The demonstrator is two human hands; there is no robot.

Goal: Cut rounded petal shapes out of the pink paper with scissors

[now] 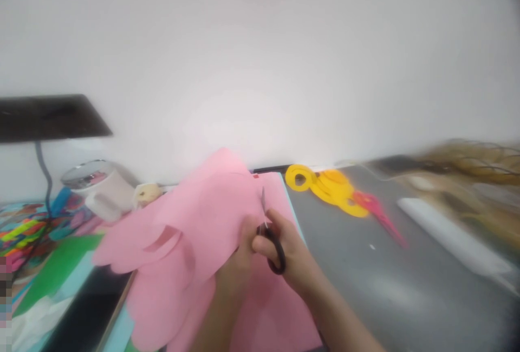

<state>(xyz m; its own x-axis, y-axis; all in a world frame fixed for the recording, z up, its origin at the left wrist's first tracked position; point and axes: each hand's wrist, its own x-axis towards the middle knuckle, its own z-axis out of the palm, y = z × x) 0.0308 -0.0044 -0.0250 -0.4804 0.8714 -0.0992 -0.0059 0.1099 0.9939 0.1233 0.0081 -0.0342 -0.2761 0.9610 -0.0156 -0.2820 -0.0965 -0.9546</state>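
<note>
Black-handled scissors (277, 254) are gripped in my right hand (290, 249), fingers around the handle loops and the blades pointing up and away from me. Close beside it on the left, my left hand (246, 243) pinches the edge of a large pink paper sheet (219, 200). That sheet is raised and curved, with rounded, scalloped edges and a slot-like cut on its left part. Beneath both hands lies another pink sheet (276, 308). Motion blur hides whether the blades touch the paper.
Yellow ring-shaped pieces (331, 187) and pink-red scissors (382, 216) lie on the grey table (365, 287) to the right, near a white power strip-like bar (450, 235). At left are a white mug-like container (108, 189), colourful bits (24, 233) and a dark panel (49, 116).
</note>
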